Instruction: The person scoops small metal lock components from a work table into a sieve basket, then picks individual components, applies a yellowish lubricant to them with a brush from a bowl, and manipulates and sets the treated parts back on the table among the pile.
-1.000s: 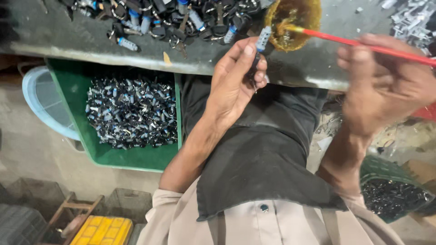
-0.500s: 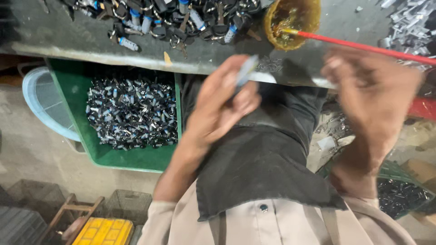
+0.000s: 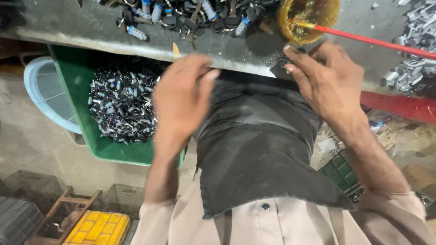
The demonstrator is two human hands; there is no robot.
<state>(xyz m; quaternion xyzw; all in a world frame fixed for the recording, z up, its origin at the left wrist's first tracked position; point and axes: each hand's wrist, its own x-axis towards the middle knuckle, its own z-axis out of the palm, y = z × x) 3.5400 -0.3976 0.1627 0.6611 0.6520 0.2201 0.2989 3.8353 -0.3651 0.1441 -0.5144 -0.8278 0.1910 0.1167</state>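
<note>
The person sits at a grey metal surface (image 3: 236, 47), looking down past a dark apron (image 3: 259, 149) that covers the lap.

1. Left hand (image 3: 181, 97): it hangs in front of the surface's near edge, back toward the camera, fingers (image 3: 206, 77) loosely curled and pointing up at the edge. It is motion-blurred; I cannot tell whether anything sits in the palm. It is directly beside the green crate (image 3: 75, 77), which stands below the surface at the left and holds a heap of small dark and silver parts (image 3: 120, 106). That position puts the crate within an easy drop from the edge.

2. Right hand (image 3: 327, 86): fingers spread and empty, fingertips resting at the near edge, just below the yellow bowl (image 3: 309, 18). A red-handled brush (image 3: 372, 41) lies with its tip in the bowl's amber liquid and its handle running right, close above the knuckles, so it can be taken without reaching.

3. Stock: a row of keys with blue and black heads (image 3: 190, 13) lies along the far part of the surface, left of the bowl. A pile of silver metal pieces (image 3: 413, 68) occupies the right end.

4. Clearance: the strip of surface between the keys and the near edge is bare. The 2 hands are well apart, with the apron between them. A pale blue basin (image 3: 43, 97) stands behind the crate; a yellow case (image 3: 97, 229) lies on the floor at lower left.
</note>
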